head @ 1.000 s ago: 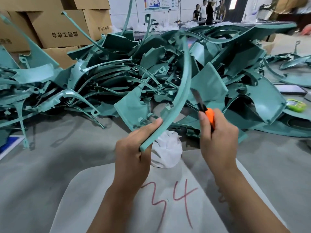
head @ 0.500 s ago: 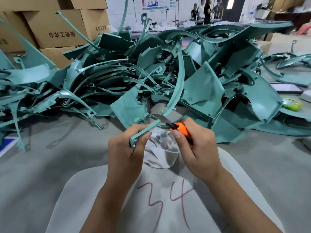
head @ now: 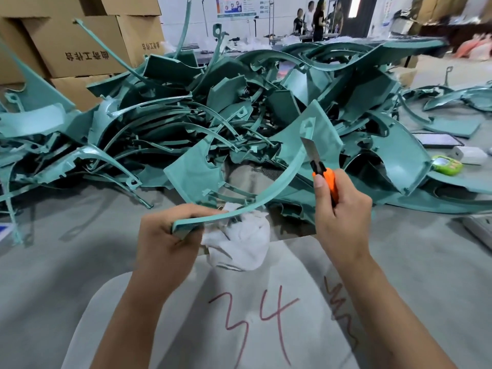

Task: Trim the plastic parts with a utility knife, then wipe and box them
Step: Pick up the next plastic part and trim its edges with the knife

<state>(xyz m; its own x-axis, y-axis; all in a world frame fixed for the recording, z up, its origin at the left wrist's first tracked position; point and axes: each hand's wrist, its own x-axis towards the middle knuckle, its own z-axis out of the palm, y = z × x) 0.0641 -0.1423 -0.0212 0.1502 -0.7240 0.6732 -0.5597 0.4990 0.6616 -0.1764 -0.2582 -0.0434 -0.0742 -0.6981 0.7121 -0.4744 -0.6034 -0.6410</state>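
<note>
My left hand (head: 170, 235) grips the near end of a long curved teal plastic strip (head: 269, 193), which arcs up and to the right. My right hand (head: 343, 209) holds an orange utility knife (head: 323, 173) with its blade pointing up, close beside the strip's far end. A crumpled white cloth (head: 242, 243) lies under the strip between my hands. Behind them a big pile of teal plastic parts (head: 213, 110) covers the grey table (head: 66, 262).
Cardboard boxes (head: 80, 46) stand at the back left. A white sheet marked "34" (head: 253, 315) lies in front of me. A green gadget (head: 446, 165), a tablet (head: 439, 141) and more teal parts lie to the right. People stand far back.
The strip has tilted from upright to low and rightward. My right hand with the knife came down near my left hand, then rose to the right with the blade up.
</note>
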